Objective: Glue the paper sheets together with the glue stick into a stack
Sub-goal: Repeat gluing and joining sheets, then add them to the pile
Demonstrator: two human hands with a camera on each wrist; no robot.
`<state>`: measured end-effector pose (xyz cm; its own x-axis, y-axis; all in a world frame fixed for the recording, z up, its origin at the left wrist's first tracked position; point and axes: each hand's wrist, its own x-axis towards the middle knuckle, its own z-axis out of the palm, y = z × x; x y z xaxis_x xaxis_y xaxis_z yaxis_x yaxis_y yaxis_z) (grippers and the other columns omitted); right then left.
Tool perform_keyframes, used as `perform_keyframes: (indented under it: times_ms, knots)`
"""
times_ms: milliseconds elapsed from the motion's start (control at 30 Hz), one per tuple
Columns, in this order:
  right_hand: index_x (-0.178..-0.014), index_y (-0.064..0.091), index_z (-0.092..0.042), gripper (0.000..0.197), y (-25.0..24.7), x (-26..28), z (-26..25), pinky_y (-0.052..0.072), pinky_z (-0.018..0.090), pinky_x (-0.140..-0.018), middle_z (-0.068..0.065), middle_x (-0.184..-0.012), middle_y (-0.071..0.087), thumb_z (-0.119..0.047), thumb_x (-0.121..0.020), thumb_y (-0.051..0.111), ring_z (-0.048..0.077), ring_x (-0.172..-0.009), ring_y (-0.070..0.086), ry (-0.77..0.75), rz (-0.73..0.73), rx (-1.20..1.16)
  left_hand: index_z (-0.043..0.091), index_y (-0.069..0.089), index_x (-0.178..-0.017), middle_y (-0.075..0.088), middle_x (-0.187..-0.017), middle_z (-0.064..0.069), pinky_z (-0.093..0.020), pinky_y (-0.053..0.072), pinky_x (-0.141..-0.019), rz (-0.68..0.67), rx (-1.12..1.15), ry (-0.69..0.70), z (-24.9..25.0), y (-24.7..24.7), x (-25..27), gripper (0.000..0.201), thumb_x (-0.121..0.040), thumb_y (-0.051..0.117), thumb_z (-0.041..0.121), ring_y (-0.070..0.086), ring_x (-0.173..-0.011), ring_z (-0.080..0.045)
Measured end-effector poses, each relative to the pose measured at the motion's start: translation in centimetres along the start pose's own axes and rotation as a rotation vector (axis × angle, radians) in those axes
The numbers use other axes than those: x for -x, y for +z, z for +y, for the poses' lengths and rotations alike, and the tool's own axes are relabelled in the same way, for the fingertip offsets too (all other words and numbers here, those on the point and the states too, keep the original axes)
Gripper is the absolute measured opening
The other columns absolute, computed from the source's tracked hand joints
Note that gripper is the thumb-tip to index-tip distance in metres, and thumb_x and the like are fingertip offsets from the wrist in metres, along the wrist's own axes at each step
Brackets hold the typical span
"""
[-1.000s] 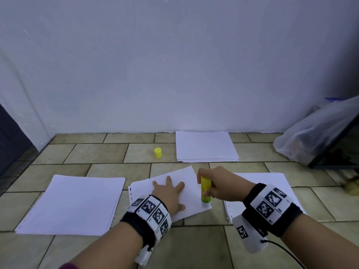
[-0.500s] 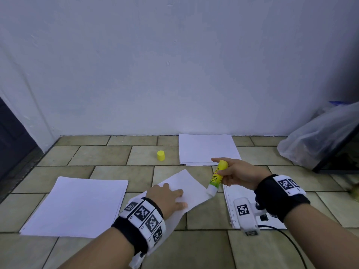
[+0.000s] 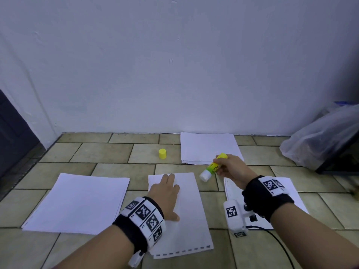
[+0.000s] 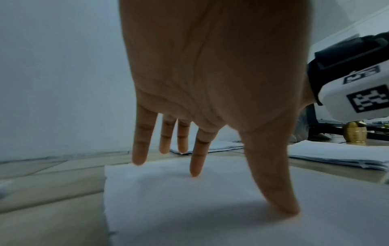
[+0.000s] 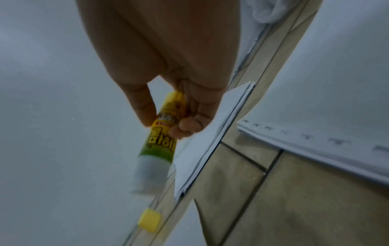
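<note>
A single white sheet [image 3: 191, 214] with a perforated near edge lies on the tiled floor in front of me. My left hand [image 3: 167, 193] presses flat on it, fingers [image 4: 196, 159] straight and spread. My right hand [image 3: 229, 166] holds the uncapped yellow-green glue stick [image 3: 212, 167] in the air past the sheet's far right corner, white tip pointing down-left. In the right wrist view the fingers [image 5: 185, 126] and thumb pinch the glue stick [image 5: 160, 139]. The yellow cap [image 3: 162, 153] stands on the floor farther back.
Paper stacks lie at the left [image 3: 77, 202], under my right forearm [image 3: 287, 193] and by the wall [image 3: 208, 147]. A plastic bag [image 3: 322, 136] and a dark frame sit at the right. A dark door panel [image 3: 13, 136] is at the left.
The middle sheet has been turned from slanted to straight under my left hand. My right hand has lifted the glue stick off the sheet and carried it back and to the right.
</note>
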<state>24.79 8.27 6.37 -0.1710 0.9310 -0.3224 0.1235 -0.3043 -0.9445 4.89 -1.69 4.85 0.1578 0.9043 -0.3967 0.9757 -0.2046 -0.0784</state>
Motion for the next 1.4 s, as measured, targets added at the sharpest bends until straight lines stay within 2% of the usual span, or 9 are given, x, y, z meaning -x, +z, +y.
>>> perform_keyframes:
  times_ms: [100, 200, 400, 633, 833, 1067, 1233, 1333, 1400]
  knots:
    - [-0.105, 0.048, -0.01, 0.021, 1.5, -0.5, 0.0, 0.043, 0.024, -0.052, 0.008, -0.082, 0.057, -0.006, -0.09, 0.061, 0.018, -0.056, 0.056, -0.158, 0.154, 0.062, 0.009, 0.031, -0.138, 0.022, -0.148, -0.007, -0.038, 0.042, -0.098, 0.02, 0.142, -0.037, -0.2, 0.7, -0.5, 0.077, -0.084, 0.06, 0.056, 0.027, -0.133, -0.024]
    - [-0.109, 0.049, -0.016, 0.029, 3.1, -1.2, 0.3, 0.048, 0.031, -0.065, 0.01, -0.094, 0.058, -0.01, -0.086, 0.066, 0.025, -0.074, 0.061, -0.246, 0.174, 0.29, 0.012, 0.034, -0.135, 0.034, -0.139, -0.006, -0.038, 0.04, -0.096, 0.043, 0.181, -0.106, -0.2, 0.7, -0.7, 0.069, -0.087, 0.057, 0.056, 0.033, -0.127, -0.024]
    - [-0.12, 0.053, -0.009, 0.032, 6.4, -1.7, 0.4, 0.038, 0.026, -0.074, 0.008, -0.101, 0.057, -0.007, -0.088, 0.057, 0.021, -0.09, 0.051, -0.405, 0.054, 0.712, 0.015, 0.034, -0.132, 0.035, -0.133, -0.006, -0.037, 0.041, -0.086, 0.012, 0.179, -0.128, -0.6, 1.0, -1.2, 0.074, -0.079, 0.065, 0.057, 0.033, -0.124, -0.025]
    - [-0.118, 0.048, -0.008, 0.028, 8.2, -1.7, -1.5, 0.038, 0.03, -0.072, 0.013, -0.11, 0.058, -0.005, -0.09, 0.053, 0.029, -0.099, 0.053, -0.449, -0.094, 1.057, 0.016, 0.029, -0.139, 0.031, -0.137, -0.007, -0.04, 0.041, -0.092, 0.02, 0.203, -0.105, -1.1, 1.4, -1.1, 0.08, -0.08, 0.065, 0.057, 0.029, -0.127, -0.027]
    - [-0.117, 0.047, -0.009, 0.025, 6.4, 0.1, -3.0, 0.037, 0.028, -0.072, 0.012, -0.112, 0.057, -0.009, -0.093, 0.053, 0.025, -0.098, 0.052, -0.441, -0.312, 1.369, 0.018, 0.026, -0.141, 0.028, -0.14, -0.007, -0.04, 0.04, -0.094, 0.007, 0.192, -0.101, -1.1, 1.3, -1.0, 0.082, -0.08, 0.064, 0.058, 0.028, -0.129, -0.027]
    - [-0.112, 0.049, -0.013, 0.021, 3.4, 3.6, -2.9, 0.041, 0.031, -0.072, 0.01, -0.11, 0.058, -0.012, -0.092, 0.055, 0.023, -0.091, 0.052, -0.347, -0.415, 1.454, 0.027, 0.02, -0.145, 0.026, -0.141, -0.008, -0.04, 0.04, -0.097, -0.016, 0.164, -0.073, -1.3, 1.1, -1.2, 0.086, -0.079, 0.064, 0.06, 0.026, -0.131, -0.028]
    - [-0.116, 0.049, -0.014, 0.023, 1.7, 5.3, -2.3, 0.035, 0.026, -0.063, 0.007, -0.101, 0.056, -0.014, -0.093, 0.053, 0.019, -0.083, 0.046, -0.263, -0.478, 1.456, 0.031, 0.02, -0.146, 0.027, -0.141, -0.009, -0.039, 0.04, -0.096, -0.032, 0.125, -0.062, -1.3, 0.7, -1.2, 0.085, -0.079, 0.062, 0.062, 0.028, -0.131, -0.027]
    - [-0.124, 0.045, -0.022, 0.03, 0.3, 4.7, -1.6, 0.036, 0.024, -0.061, -0.002, -0.082, 0.05, -0.021, -0.095, 0.053, 0.016, -0.073, 0.047, -0.158, -0.447, 1.265, 0.03, 0.022, -0.145, 0.03, -0.139, -0.008, -0.038, 0.041, -0.094, -0.024, 0.101, -0.058, -1.3, 0.6, -1.0, 0.085, -0.078, 0.061, 0.065, 0.033, -0.129, -0.026]
    - [-0.118, 0.044, -0.017, 0.027, -0.6, 3.9, -1.0, 0.037, 0.023, -0.055, 0.0, -0.074, 0.054, -0.013, -0.093, 0.054, 0.016, -0.06, 0.046, -0.049, -0.402, 0.921, 0.029, 0.023, -0.145, 0.032, -0.137, -0.008, -0.037, 0.04, -0.094, -0.022, 0.091, -0.06, -1.4, 0.5, -0.7, 0.085, -0.079, 0.061, 0.065, 0.035, -0.127, -0.026]
